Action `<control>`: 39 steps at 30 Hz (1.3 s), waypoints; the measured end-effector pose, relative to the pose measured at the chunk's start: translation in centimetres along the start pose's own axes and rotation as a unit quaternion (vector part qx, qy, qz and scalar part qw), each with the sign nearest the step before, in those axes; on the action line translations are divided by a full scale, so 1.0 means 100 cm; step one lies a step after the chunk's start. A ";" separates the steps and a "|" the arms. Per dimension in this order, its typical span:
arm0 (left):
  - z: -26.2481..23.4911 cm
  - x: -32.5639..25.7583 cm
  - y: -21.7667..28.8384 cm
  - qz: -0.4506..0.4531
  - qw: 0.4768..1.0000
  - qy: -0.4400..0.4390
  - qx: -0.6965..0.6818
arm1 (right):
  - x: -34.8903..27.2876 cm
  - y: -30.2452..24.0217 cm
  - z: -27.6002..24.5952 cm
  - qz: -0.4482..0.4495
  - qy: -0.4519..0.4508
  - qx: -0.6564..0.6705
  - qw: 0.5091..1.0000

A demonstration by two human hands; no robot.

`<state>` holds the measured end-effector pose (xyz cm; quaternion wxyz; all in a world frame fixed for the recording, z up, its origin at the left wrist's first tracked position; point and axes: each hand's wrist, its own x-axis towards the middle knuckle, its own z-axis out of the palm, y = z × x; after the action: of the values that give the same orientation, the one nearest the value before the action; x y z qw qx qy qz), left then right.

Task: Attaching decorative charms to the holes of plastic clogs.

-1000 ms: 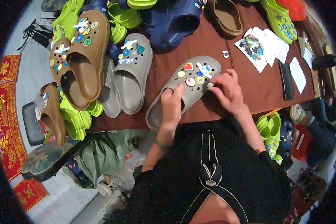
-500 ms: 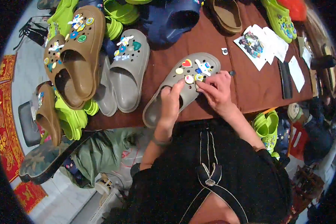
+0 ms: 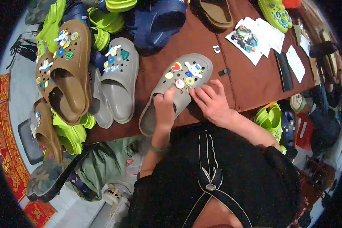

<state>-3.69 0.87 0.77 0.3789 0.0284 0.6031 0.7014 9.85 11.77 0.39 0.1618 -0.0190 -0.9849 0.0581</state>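
A grey clog point(image 3: 197, 62) lies on the brown-covered table, toe pointing away to the right. Colourful shoe charms sit in its holes: a red heart point(image 3: 176, 67), a white cartoon figure point(image 3: 194, 70), a pale yellow disc point(image 3: 168, 75) and round ones. My left hand point(image 3: 165, 108) grips the clog at its opening, thumb up near a round charm point(image 3: 179, 83) and the other fingers mostly hidden inside. My right hand point(image 3: 213, 102) has its fingertips together at a small pale charm point(image 3: 188, 90) on the clog's right side; the fingers partly cover it.
Left of me stand a grey decorated clog point(image 3: 122, 85), brown clogs point(image 3: 73, 72) and green clogs point(image 3: 69, 133). Navy clogs point(image 3: 159, 22) and a brown one point(image 3: 216, 13) are at the back. White papers point(image 3: 260, 36), a black strip point(image 3: 284, 71) and a small black piece point(image 3: 224, 72) lie right.
The right fingertips have moved from the yellow-ringed charm down to the small charm at the clog's side. The left thumb has lowered slightly. The whole view has shifted a little.
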 end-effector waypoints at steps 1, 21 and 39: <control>0.000 0.001 0.000 0.004 1.000 -0.001 0.007 | 0.000 -0.001 0.002 0.000 -0.004 -0.015 1.000; -0.008 0.003 -0.029 0.275 0.926 -0.002 0.260 | -0.008 0.041 0.048 -0.121 0.005 -0.137 0.983; -0.016 0.003 -0.025 0.211 0.958 0.019 0.193 | 0.004 0.013 0.039 -0.055 -0.035 -0.023 0.998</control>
<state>-3.49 -0.34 -1.95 0.1983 0.2140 0.7141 0.6364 8.29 12.67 -3.30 0.1300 0.0332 -0.9906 0.0271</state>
